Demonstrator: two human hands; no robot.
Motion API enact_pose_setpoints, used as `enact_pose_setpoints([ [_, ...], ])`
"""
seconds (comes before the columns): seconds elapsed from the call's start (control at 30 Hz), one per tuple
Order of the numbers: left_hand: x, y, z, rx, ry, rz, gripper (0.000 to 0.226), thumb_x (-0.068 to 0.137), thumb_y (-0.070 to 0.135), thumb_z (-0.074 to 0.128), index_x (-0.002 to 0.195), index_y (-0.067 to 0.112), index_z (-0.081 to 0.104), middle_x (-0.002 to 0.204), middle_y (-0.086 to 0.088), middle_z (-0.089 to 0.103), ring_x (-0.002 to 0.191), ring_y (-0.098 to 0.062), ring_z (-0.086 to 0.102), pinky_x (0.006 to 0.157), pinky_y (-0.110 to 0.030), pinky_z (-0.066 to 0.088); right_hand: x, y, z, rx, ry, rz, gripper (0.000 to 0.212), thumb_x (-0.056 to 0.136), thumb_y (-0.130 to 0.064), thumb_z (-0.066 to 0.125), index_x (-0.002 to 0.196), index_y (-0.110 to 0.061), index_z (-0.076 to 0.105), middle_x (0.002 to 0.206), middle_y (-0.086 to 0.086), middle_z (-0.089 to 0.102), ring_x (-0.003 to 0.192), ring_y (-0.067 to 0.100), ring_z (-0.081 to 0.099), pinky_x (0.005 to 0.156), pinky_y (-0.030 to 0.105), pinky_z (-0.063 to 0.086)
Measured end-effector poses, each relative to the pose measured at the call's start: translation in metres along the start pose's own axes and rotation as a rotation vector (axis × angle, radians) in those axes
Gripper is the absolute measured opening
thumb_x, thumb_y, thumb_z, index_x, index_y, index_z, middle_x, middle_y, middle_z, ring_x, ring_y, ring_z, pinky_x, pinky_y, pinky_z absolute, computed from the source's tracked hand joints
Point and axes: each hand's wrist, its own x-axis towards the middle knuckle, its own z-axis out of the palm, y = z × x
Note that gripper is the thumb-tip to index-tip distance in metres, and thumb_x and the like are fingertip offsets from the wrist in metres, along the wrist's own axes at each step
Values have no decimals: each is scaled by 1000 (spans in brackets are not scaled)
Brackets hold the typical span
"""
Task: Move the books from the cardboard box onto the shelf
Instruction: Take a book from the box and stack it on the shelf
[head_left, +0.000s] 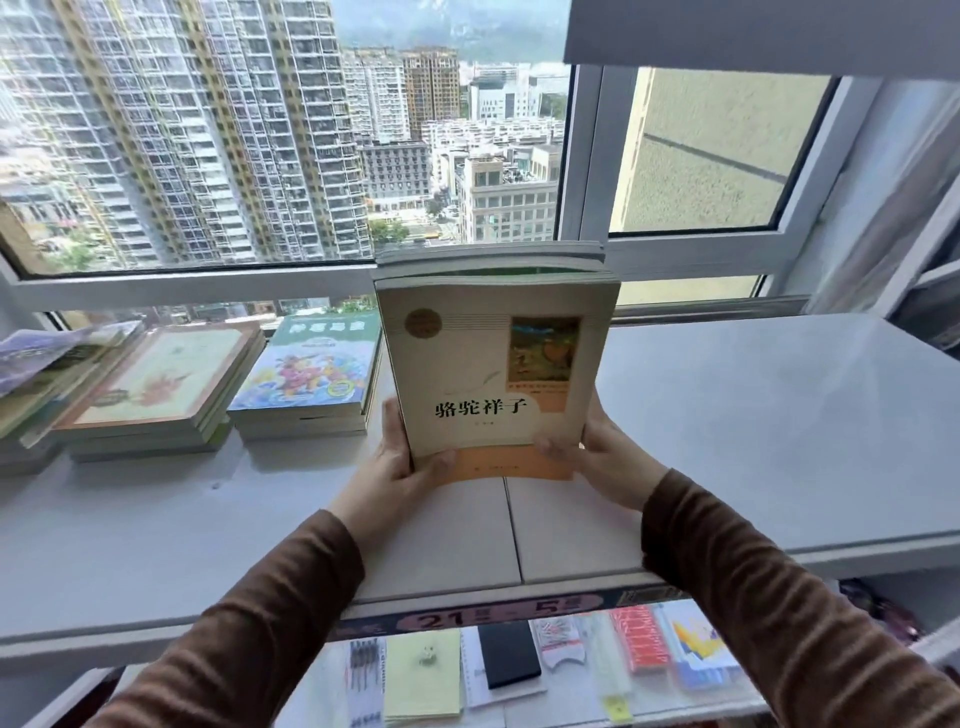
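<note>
- Pale grey flat shelf top (753, 426) under window.
- Book piles at 9 o'clock: cartoon-cover stack (311, 379), peach-cover stack (156, 389).
- Cream-and-orange paperback bundle (493, 364), centre, above shelf.
- Left hand (400, 467) clamps bundle's 7 o'clock corner; right hand (597, 457), 5 o'clock corner.

Both arms outstretched, left hand (400, 457) and right hand (597, 457) gripping.

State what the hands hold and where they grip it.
A stack of books: left hand grips its near left corner, right hand its near right corner.
</note>
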Motion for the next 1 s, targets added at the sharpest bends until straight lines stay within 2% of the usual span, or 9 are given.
enact_pose_setpoints([
  [0.2, 3, -4, 3, -13, -22, -5, 65, 92, 25, 64, 129, 57, 22, 116, 51, 49, 109, 28, 46, 86, 5, 36, 2, 16, -6, 98, -19, 32, 65, 84, -19, 72, 138, -13, 36, 125, -8, 63, 111, 8, 64, 88, 29, 56],
  [0.3, 17, -2, 1, -120, -40, -77, 60, 88, 27, 66, 136, 18, 31, 117, 24, 60, 101, 17, 57, 88, -11, 49, 11, 11, -12, 195, -17, 59, 60, 83, -17, 75, 134, -24, 45, 121, -10, 68, 108, 13, 66, 89, 36, 59],
  [0.4, 38, 15, -7, -309, -102, -247, 53, 94, 17, 67, 138, 13, 36, 126, -5, 63, 100, -5, 66, 81, -22, 57, 28, 2, -21, 338, -10, 162, 56, 79, -20, 78, 130, -25, 55, 120, 2, 71, 108, 21, 69, 86, 35, 59],
  [0.57, 69, 29, -13, -368, -128, -573, 46, 97, 29, 62, 138, 12, 52, 116, -9, 67, 87, -20, 63, 71, -33, 51, 58, -5, -13, 554, 96, 427, 44, 83, -15, 71, 125, -9, 58, 103, 9, 71, 71, 16, 70, 57, 28, 57],
  [0.7, 75, 17, -10, -374, -29, -617, 37, 98, 23, 60, 130, 4, 60, 94, -4, 69, 61, -8, 67, 52, -19, 51, 77, -5, -5, 655, 66, 588, 17, 88, -11, 62, 105, -9, 67, 78, 5, 75, 55, 15, 69, 50, 25, 57],
  [0.73, 74, 11, -10, -389, -4, -608, 35, 99, 18, 58, 131, 3, 60, 95, -3, 71, 63, -5, 69, 54, -17, 52, 80, -4, -2, 682, 65, 603, 13, 89, -10, 61, 100, -11, 69, 76, 5, 76, 56, 16, 70, 52, 25, 58],
  [0.8, 73, 2, -9, -418, 38, -594, 40, 100, 13, 55, 139, 4, 54, 111, -3, 70, 89, -10, 70, 81, -22, 55, 86, -1, 1, 708, 71, 626, 12, 89, -9, 60, 97, -12, 69, 77, 6, 77, 59, 18, 71, 55, 27, 60],
  [0.87, 72, -3, -9, -378, 96, -578, 53, 100, 14, 55, 151, 8, 39, 130, 2, 56, 115, -14, 55, 102, -26, 38, 92, -1, 2, 699, 63, 649, 13, 90, -9, 59, 99, -11, 68, 83, 8, 75, 61, 19, 71, 58, 28, 61],
  [1.0, 71, -7, -3, -338, 167, -528, 52, 101, 6, 50, 152, 6, 36, 142, -3, 54, 110, -9, 56, 93, -14, 39, 106, -4, 4, 672, 36, 674, 21, 91, -10, 59, 111, -13, 63, 96, 11, 69, 73, 22, 66, 66, 31, 59],
])
